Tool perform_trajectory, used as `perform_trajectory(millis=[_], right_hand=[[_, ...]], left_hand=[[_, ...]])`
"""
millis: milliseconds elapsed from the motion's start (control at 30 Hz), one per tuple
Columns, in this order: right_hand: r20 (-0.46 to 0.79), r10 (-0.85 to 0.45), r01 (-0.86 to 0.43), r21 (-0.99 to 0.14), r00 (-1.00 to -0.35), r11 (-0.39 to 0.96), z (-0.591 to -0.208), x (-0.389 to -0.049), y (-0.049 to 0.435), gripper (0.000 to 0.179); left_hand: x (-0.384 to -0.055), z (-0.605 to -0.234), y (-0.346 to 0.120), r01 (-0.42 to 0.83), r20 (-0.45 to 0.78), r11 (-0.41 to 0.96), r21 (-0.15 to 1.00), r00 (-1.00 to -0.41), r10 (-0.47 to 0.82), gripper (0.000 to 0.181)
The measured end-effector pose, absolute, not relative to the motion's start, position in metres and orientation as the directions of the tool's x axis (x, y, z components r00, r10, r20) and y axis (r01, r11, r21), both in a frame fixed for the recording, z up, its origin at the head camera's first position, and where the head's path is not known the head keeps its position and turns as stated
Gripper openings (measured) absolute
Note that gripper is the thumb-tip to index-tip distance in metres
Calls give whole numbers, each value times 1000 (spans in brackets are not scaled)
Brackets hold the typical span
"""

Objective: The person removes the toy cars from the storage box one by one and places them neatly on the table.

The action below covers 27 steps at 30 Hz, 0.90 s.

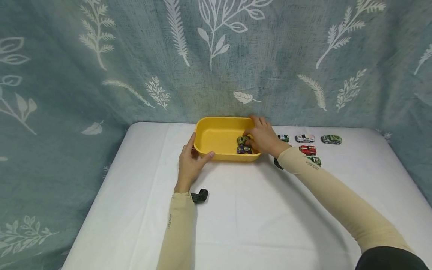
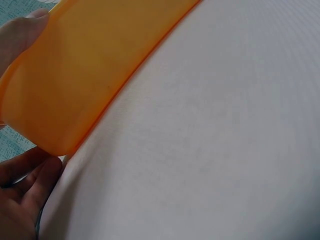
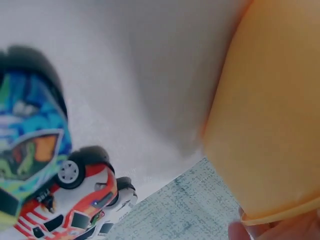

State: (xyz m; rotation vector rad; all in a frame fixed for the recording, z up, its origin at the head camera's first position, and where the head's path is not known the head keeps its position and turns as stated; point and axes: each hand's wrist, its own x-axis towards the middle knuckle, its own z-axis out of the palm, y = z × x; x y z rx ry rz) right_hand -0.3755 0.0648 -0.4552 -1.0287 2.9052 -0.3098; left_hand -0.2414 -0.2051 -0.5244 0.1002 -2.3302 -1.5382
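A yellow plastic tub [image 1: 216,156] stands at the far edge of the white table. My left hand [image 1: 189,163] grips its left end, thumb over the front rim and fingers along the outer side; the left wrist view shows the tub's wall [image 2: 95,65] between thumb and fingers. Reaching into the right end, my right hand [image 1: 264,138] pinches a green toy car [image 1: 242,140], partly covered by the fingers. A dark purple toy car [image 1: 244,150] lies just in front of it inside the tub. In the right wrist view the wall hides most of that hand; some fingers [image 3: 290,231] show by the rim.
Right of the tub are several toy cars: a white one [image 1: 305,138], a green camouflage one [image 1: 331,140], a red one [image 1: 308,150] and green-and-white ones [image 1: 283,138], partly behind the right arm. A patterned curtain [image 1: 216,90] hangs directly behind the table.
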Motion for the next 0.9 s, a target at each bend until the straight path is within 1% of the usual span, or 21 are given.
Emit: perform_trajectory(millis=[133, 267, 400, 567, 800, 900], right_hand=[[98, -651, -657, -171, -753, 734, -457, -373, 67, 28], [185, -713, -736, -135, -677, 664, -457, -371, 70, 29], [218, -749, -780, -146, -625, 609, -454, -371, 78, 29], [220, -739, -771, -172, -637, 614, -447, -370, 88, 28], [215, -697, -728, -251, -685, 638, -427, -363, 108, 29], [198, -689, -716, -233, -697, 658, -419, -360, 123, 29]], left_hand=[[-241, -524, -204, 136, 249, 406, 904, -938, -240, 99], [-240, -526, -203, 133, 248, 408, 903, -937, -244, 99], [-240, -529, -201, 135, 257, 425, 895, -935, -244, 99], [-239, -528, -200, 153, 275, 421, 894, -930, -245, 100], [-237, -526, -201, 146, 272, 427, 893, -929, -250, 100], [-237, -526, -199, 148, 275, 424, 894, -927, -256, 101]])
